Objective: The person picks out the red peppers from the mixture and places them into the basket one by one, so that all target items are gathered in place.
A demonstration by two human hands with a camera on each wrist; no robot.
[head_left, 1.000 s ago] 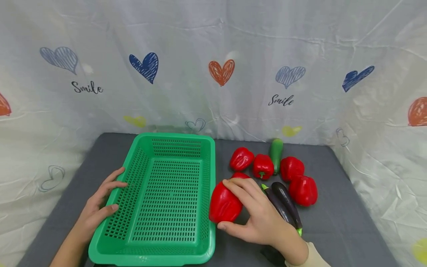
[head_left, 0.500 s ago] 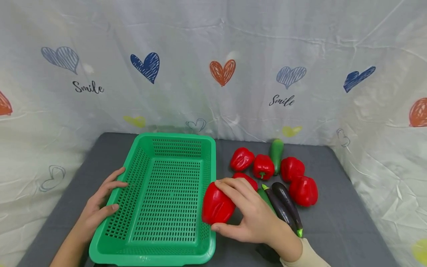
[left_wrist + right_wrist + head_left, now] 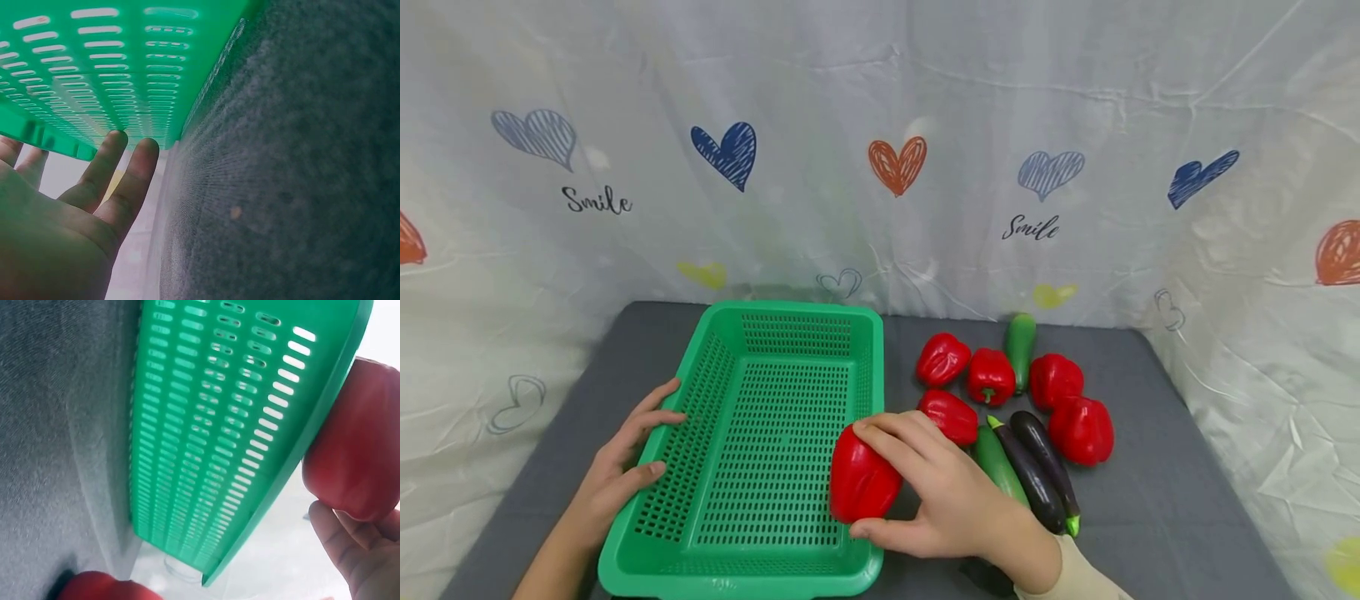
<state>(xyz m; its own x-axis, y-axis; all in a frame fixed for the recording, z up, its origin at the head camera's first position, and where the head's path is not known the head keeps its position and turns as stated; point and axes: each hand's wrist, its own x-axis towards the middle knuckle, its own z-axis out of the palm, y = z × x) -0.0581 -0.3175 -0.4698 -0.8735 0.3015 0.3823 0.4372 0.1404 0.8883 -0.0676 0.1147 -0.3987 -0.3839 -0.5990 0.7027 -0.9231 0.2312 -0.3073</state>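
My right hand [image 3: 947,500] grips a large red bell pepper [image 3: 859,483] between thumb and fingers. The pepper overlaps the inside of the green basket [image 3: 868,575] near its right wall; the right wrist view shows it above and beyond the rim. On the basket's left rim rests my left hand [image 3: 617,471], thumb and two fingers laid across the edge. In the left wrist view, two straight fingers [image 3: 136,178] of that hand lie at the outer side of the perforated wall. The basket's perforated floor shows no vegetables on it.
Several red bell peppers [image 3: 943,360] lie right of the basket, with a green cucumber-like vegetable [image 3: 1021,346] behind and another [image 3: 996,462] nearer. Two eggplants [image 3: 1030,475] lie beside it; a dark thing [image 3: 987,577] is partly hidden under my right wrist. A heart-printed curtain [image 3: 820,225] hangs behind the grey table.
My right hand has carried the red bell pepper leftward, from beside the basket's right rim to over its inside. More of the vegetables behind that hand now shows. My left hand stays in place.
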